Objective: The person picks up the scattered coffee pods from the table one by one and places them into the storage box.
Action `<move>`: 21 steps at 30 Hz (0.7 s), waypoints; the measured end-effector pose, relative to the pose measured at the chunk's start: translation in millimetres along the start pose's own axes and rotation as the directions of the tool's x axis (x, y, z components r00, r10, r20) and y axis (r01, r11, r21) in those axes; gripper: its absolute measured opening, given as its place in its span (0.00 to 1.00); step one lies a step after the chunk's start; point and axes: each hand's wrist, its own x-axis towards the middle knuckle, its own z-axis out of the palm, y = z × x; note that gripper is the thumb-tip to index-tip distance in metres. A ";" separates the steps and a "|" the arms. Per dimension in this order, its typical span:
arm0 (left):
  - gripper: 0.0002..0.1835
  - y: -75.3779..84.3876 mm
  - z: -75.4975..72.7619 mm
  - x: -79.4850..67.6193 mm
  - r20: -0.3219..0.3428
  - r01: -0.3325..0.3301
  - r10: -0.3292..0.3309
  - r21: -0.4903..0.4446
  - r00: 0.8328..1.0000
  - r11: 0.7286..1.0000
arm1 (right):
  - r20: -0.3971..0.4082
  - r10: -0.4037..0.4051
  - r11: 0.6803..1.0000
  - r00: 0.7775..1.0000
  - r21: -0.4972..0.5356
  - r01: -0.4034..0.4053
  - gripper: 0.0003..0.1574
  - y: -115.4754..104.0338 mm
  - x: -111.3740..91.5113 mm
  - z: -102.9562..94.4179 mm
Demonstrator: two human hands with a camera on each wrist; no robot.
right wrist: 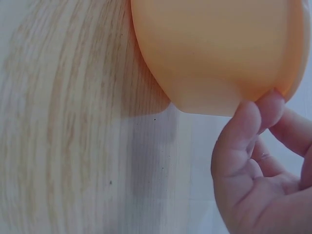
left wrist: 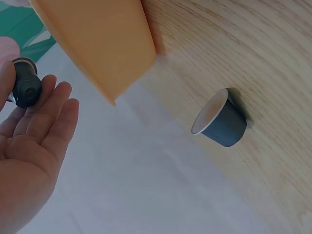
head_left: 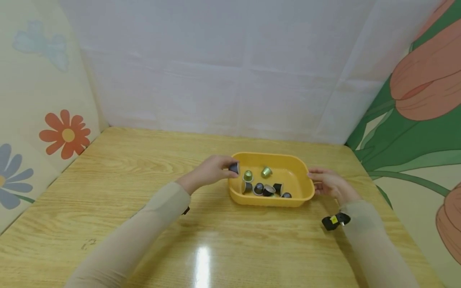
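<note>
My left hand point(head_left: 210, 170) pinches a dark coffee capsule point(head_left: 234, 168) between thumb and fingers at the left rim of a yellow plastic basin point(head_left: 271, 202). In the left wrist view, the held capsule point(left wrist: 27, 87) shows its round end. My right hand point(head_left: 333, 186) grips the basin's right end, thumb and fingertips at the rim. Inside the basin lie two green capsules, one upside down point(head_left: 248, 175) and one tilted point(head_left: 266, 172), with several dark capsules point(head_left: 258, 189) along the near side.
Another dark capsule point(left wrist: 225, 124) lies on its side on the wooden table point(left wrist: 273, 58), outside the basin; I cannot make it out in the head view. A white sheet point(head_left: 216, 80) hangs behind the table, with flower-patterned panels point(head_left: 68, 136) at both sides.
</note>
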 end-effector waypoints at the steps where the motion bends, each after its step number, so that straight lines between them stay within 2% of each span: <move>1: 0.26 0.9 0.1 0.8 0.006 0.000 0.000 -0.005 1.000 1.000 | -0.002 0.004 1.000 1.000 -0.003 -0.004 0.30 -0.2 -0.1 0.3; 11: 0.25 6.5 2.1 11.6 0.061 -0.002 0.002 0.006 0.998 1.000 | -0.004 0.007 1.000 1.000 -0.002 -0.007 0.23 0.4 1.0 0.8; 18: 0.27 7.9 5.9 16.8 0.068 -0.028 0.026 0.026 0.997 0.999 | 0.004 0.007 1.000 1.000 0.001 -0.007 0.29 0.2 0.4 0.7; 21: 0.27 10.4 7.9 18.5 0.062 -0.018 0.017 0.021 0.998 1.000 | 0.009 0.002 1.000 1.000 -0.005 -0.002 0.31 0.9 0.4 0.2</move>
